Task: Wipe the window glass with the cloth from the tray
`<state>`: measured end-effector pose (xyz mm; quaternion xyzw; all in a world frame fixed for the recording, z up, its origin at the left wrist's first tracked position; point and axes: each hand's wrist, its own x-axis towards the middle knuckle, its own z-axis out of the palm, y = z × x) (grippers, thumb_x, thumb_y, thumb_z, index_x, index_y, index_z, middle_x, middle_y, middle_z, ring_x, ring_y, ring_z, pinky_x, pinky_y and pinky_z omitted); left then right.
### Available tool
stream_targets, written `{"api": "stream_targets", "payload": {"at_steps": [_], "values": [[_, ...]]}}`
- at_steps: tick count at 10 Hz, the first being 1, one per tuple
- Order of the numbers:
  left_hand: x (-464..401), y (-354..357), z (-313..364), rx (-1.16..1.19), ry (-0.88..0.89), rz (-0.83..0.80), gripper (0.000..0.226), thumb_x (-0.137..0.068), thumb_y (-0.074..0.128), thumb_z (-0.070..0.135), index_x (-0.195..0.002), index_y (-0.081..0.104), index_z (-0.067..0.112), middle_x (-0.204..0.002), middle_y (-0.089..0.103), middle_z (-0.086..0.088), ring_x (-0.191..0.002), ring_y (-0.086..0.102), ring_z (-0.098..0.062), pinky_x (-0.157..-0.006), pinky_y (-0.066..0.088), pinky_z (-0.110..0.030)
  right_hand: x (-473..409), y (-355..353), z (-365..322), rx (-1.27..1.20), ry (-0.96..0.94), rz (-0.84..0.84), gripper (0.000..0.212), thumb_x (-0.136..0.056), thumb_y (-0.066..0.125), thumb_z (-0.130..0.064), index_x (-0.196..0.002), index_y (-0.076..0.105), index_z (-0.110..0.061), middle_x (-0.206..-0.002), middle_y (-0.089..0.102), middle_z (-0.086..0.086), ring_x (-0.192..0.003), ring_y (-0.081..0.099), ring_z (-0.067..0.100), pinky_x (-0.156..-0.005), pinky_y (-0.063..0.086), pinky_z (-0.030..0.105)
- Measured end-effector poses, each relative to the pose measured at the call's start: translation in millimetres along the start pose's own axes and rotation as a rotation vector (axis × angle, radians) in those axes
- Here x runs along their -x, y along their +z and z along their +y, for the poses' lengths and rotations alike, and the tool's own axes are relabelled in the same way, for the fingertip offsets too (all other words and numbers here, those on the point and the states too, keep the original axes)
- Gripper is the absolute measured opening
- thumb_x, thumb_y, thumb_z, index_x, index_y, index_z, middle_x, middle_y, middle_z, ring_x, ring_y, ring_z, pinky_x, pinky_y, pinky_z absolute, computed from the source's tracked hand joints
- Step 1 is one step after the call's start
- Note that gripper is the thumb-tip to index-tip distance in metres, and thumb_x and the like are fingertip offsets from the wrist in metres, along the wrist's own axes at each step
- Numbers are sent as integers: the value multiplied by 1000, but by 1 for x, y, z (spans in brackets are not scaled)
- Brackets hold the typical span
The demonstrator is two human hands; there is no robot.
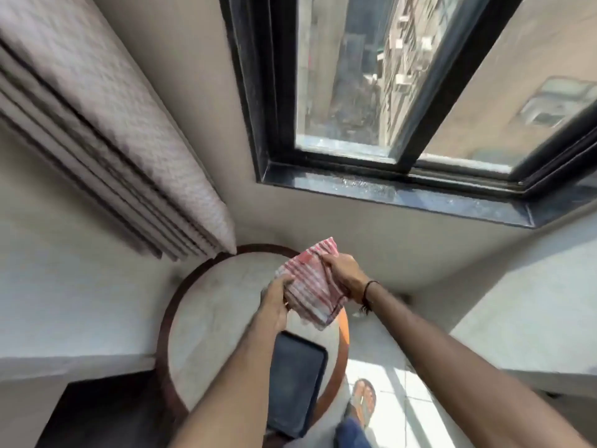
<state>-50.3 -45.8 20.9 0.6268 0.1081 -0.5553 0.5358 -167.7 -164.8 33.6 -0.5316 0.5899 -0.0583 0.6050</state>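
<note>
Cloth [311,286] off tray [295,383], held above worktop [213,318]. Left hand [276,302] fingers pinch near edge, right hand [344,274] fingers pinch far edge. Advice: bunch into flat pad before reaching glass [342,76].

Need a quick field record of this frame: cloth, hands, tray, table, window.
cloth: red-and-white checked cloth, folded, held in the air above the table
left hand: left hand grips the cloth's lower left edge
right hand: right hand grips its upper right edge; dark wristband
tray: dark tray, nothing on it, on the table's near side
table: round table, pale top, dark rim
window: window glass in a dark frame, not touched by the cloth
curtain: pleated curtain at left
</note>
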Motion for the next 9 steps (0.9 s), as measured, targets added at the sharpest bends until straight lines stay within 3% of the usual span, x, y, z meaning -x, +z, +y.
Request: {"api": "stream_targets", "payload": {"at_steps": [1, 3, 4, 5, 6, 7, 8, 9], "values": [[-26, -73, -83, -41, -189, 218, 29, -89, 70, 11, -117, 68, 2, -98, 75, -16, -84, 71, -30, -69, 53, -30, 4, 50, 73, 300, 85, -94, 30, -86, 65, -44, -79, 66, -15, -83, 69, 6, -80, 63, 25, -79, 54, 40], [-72, -154, -221, -1, -376, 510, 35, -92, 71, 14, -125, 65, 4, -122, 73, -17, -105, 72, -35, -90, 59, -45, -18, 119, 176, 519, 174, -278, 8, -89, 70, -27, -94, 69, -21, -94, 69, 5, -88, 64, 25, -77, 47, 31], [-82, -167, -249, 13, -393, 531, 31, -94, 67, 15, -123, 65, 5, -119, 74, -15, -102, 72, -35, -84, 58, -42, -28, 133, 202, 567, 183, -280, 20, -87, 73, -23, -106, 72, -17, -98, 69, 3, -90, 63, 22, -79, 46, 31], [-89, -177, -269, -27, -375, 546, 29, -91, 64, 14, -117, 70, 6, -116, 77, -20, -94, 76, -37, -83, 64, -55, -38, 144, 226, 576, 195, -240, 36, -89, 70, -18, -124, 70, -13, -114, 74, 6, -100, 66, 21, -85, 51, 30], [-75, -171, -254, -204, -338, 590, 34, -89, 62, 10, -121, 68, 4, -119, 75, -23, -95, 75, -37, -82, 64, -49, -34, 137, 217, 578, 167, -196, 39, -90, 70, -24, -128, 69, -15, -120, 75, 7, -109, 69, 26, -93, 56, 34], [-42, -147, -195, -670, -154, 545, 39, -96, 58, 12, -134, 54, 2, -138, 60, -20, -120, 63, -38, -95, 54, -40, -21, 108, 174, 624, 60, -120, 44, -93, 65, -38, -132, 64, -18, -119, 75, 5, -111, 69, 27, -85, 49, 32], [-29, -121, -144, -962, 16, 380, 42, -101, 54, 17, -141, 46, 7, -146, 51, -15, -126, 57, -34, -97, 51, -41, -14, 78, 132, 690, -42, -12, 45, -94, 59, -45, -131, 62, -21, -120, 75, 1, -116, 67, 27, -88, 47, 35], [0, -61, -39, -1194, 417, 158, 50, -103, 49, 22, -150, 40, 7, -150, 47, -14, -133, 52, -34, -105, 46, -44, 6, 18, 45, 782, -291, 252, 50, -91, 54, -51, -129, 61, -20, -120, 75, 5, -117, 66, 32, -96, 50, 45]]}}
